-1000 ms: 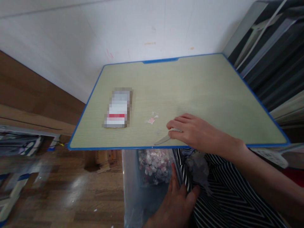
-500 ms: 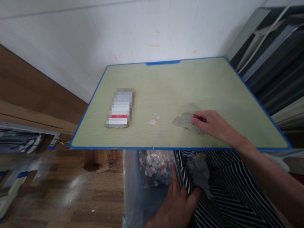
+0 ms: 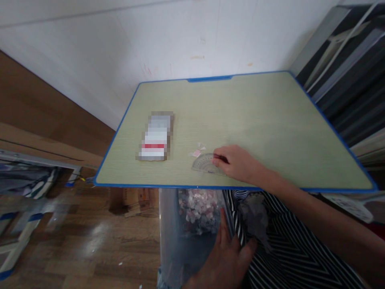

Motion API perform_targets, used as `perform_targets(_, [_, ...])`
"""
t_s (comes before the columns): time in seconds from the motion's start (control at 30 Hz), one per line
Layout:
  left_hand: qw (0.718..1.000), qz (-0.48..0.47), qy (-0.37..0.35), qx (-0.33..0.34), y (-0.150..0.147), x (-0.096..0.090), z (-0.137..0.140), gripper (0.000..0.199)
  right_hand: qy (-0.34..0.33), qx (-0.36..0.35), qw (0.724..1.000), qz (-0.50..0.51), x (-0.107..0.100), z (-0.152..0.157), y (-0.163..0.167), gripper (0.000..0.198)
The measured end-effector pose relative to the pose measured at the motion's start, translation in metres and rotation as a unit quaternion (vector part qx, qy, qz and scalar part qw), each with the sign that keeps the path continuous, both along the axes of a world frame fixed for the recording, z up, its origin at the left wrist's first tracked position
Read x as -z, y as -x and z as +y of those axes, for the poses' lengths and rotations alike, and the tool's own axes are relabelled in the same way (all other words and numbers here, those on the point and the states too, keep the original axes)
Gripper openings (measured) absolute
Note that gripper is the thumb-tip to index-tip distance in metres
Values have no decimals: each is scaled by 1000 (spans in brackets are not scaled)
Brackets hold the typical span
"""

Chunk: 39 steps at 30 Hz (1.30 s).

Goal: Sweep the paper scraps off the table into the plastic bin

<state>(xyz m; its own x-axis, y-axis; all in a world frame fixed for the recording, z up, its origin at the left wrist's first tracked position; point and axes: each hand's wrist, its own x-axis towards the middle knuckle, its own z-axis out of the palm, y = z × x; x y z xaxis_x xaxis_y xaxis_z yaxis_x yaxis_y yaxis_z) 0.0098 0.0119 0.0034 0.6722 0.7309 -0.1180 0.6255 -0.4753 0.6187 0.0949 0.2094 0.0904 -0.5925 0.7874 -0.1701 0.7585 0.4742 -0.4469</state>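
Observation:
My right hand [image 3: 237,162] pinches a clear half-round protractor [image 3: 204,163] by its right end, just over the table's front part. The protractor's left end is beside small white and pink paper scraps [image 3: 197,151] on the tabletop [image 3: 255,112]. Below the front edge, my left hand [image 3: 224,257] rests on the rim of a translucent plastic bin [image 3: 168,237], its index finger stretched out and thumb apart. A clear bag of crumpled pink and white scraps [image 3: 200,206] lies in the bin.
A pixelated white box-like item [image 3: 156,136] with a red band lies on the table's left part. A white wall [image 3: 180,36] stands behind. Black-and-white striped fabric [image 3: 294,237] covers the lap. A cardboard box [image 3: 132,200] is on the wooden floor [image 3: 99,241].
My right hand has moved left with the protractor, bringing it up to the paper scraps. My left hand stays at the bin's rim. The view has shifted slightly.

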Motion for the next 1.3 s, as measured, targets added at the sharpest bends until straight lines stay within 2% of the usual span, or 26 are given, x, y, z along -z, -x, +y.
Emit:
perform_targets(0.17, [1000,2,-29,1,-2,5,-3,47,-3,-50,999,7,-2,-10,8,26])
perform_targets(0.3, [999,0,-46,-5,-1,8,-5,46,-10,-104,994,25,-3,-14,9,25])
perform_targets(0.67, [998,7,-54,-4,-3,3,-2,54,-29,-146,989,23,-9,-16,7,26])
perform_targets(0.9, [1000,-4,-29,-1,-2,6,-4,56,-24,-186,982,35,-14,-14,4,27])
perform_targets(1.13, [999,4,-31,-7,-2,3,-3,51,-100,-125,987,23,-13,6,-12,27])
perform_targets(1.23, [999,7,-32,2,-2,2,-2,50,-155,-73,985,-9,-7,16,-19,28])
perform_targets(1.3, [999,1,-36,6,-2,2,-2,49,-185,-62,980,-43,-4,19,-22,28])
